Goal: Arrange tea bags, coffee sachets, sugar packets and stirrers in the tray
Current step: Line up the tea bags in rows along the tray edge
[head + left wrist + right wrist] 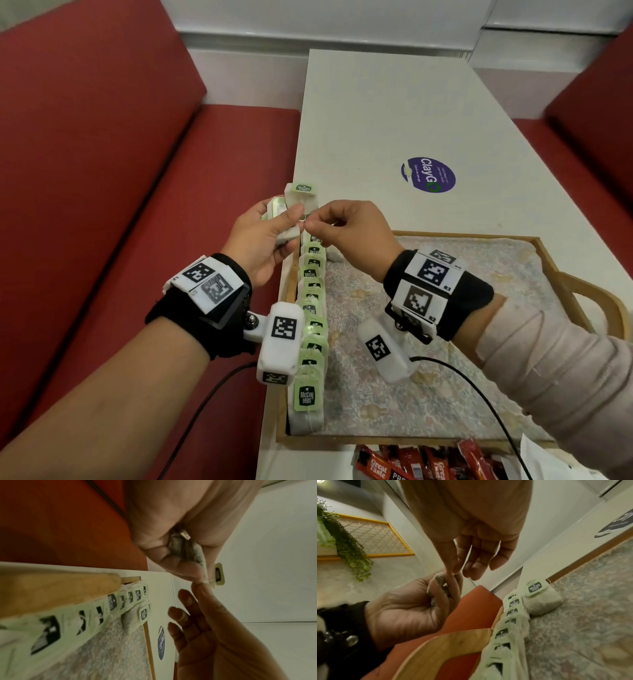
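Where tags read "McCoy teas": tea bags (pixel 310 329).

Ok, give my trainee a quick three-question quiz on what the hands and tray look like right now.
1. True or false: the row of tea bags lies along the left edge of the tray.
2. Which hand holds the bunch of tea bags? A) left hand B) right hand
3. Fill in: the red coffee sachets lie on the table, ____ the tray.

Key: 1 true; 2 A; 3 outside.
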`<state>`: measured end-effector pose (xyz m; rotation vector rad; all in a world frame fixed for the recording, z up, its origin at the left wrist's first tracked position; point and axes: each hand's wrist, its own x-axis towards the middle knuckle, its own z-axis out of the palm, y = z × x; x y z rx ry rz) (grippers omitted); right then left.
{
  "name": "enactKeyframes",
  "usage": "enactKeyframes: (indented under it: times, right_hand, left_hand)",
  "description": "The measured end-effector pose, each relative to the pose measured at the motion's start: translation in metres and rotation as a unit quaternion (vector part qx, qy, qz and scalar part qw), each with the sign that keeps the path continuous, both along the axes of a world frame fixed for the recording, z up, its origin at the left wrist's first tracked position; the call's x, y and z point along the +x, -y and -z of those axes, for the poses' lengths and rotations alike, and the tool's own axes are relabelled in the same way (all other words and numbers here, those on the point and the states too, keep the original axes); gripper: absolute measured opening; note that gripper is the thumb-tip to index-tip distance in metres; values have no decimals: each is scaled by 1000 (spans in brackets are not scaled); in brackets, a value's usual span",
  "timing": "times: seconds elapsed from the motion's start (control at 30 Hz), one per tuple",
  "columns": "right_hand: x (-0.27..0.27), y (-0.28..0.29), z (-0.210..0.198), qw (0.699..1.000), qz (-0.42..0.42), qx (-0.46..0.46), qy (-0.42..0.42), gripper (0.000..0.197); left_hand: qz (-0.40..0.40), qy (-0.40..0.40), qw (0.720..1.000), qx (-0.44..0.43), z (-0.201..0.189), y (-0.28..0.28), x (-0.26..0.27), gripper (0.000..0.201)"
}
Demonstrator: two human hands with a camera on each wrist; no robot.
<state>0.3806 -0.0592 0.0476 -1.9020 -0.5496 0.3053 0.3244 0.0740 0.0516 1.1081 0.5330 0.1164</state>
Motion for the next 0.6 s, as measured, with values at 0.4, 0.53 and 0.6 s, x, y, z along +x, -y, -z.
enactKeyframes:
  times: [0.4, 0.53, 0.6]
  right_hand:
    - [15, 8, -10, 996, 27, 18, -88, 37]
    - [20, 10, -17, 992, 6, 23, -120, 22]
    - [23, 12, -15, 993, 15, 21, -115, 19]
  left_hand:
    - [87, -29, 994, 55, 1, 2, -2, 29]
    - [92, -35, 991, 92, 5, 2, 1, 26]
    - [77, -40, 992, 90, 8, 1, 1, 27]
